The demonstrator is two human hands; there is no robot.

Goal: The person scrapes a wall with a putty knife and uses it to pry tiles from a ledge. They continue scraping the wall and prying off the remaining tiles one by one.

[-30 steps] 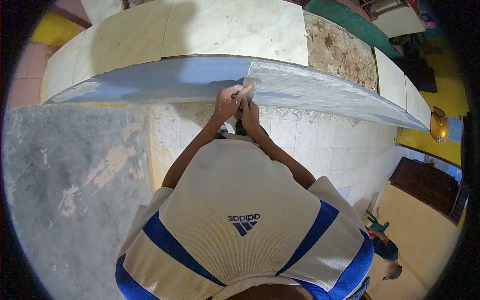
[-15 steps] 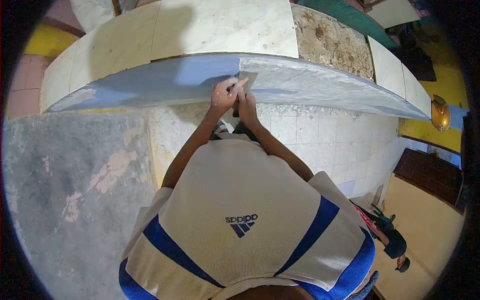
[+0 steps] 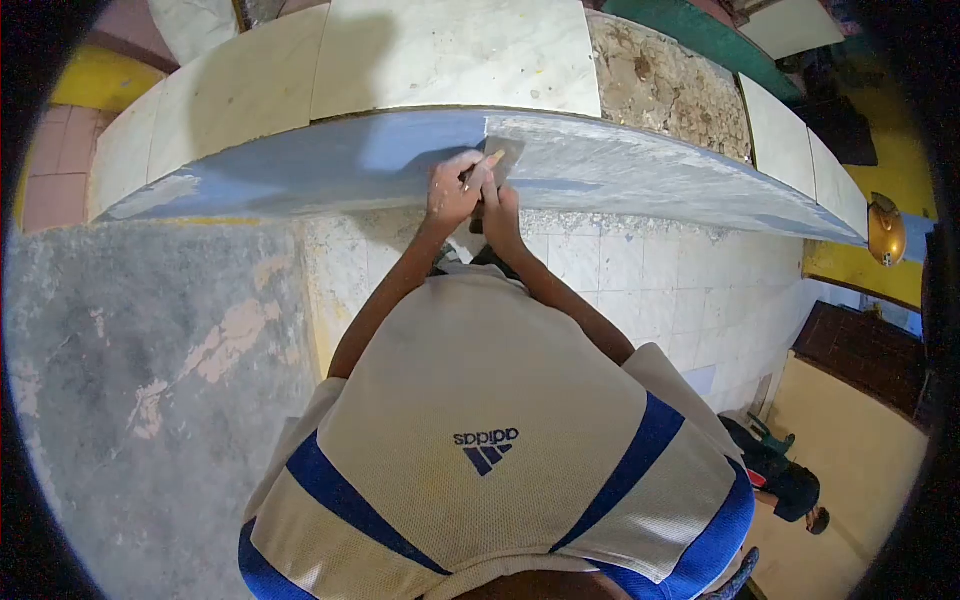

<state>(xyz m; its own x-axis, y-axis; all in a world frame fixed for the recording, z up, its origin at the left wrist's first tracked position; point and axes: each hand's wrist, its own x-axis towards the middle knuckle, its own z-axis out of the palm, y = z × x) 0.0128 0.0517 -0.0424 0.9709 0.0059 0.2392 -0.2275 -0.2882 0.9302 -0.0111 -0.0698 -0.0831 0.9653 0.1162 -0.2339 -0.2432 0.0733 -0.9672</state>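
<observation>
A flat grey scraper blade lies against the upright face of a ledge, at the edge between blue paint and whitish-grey coating. My right hand is closed round the lower part of the scraper, hiding most of its handle. My left hand is beside it, fingers bent and pressed together at the blade's left side; pale smears mark its skin. The fingers of both hands overlap, so their exact hold is partly hidden.
Pale tiles cap the ledge, with a rough bare patch between them. Below are white tiling and a grey patchy surface. A golden round object is at the right. Another person is at the lower right.
Both hands and the scraper have shifted slightly right in view, along with the surroundings. The other person's posture and position have changed a little at the lower right.
</observation>
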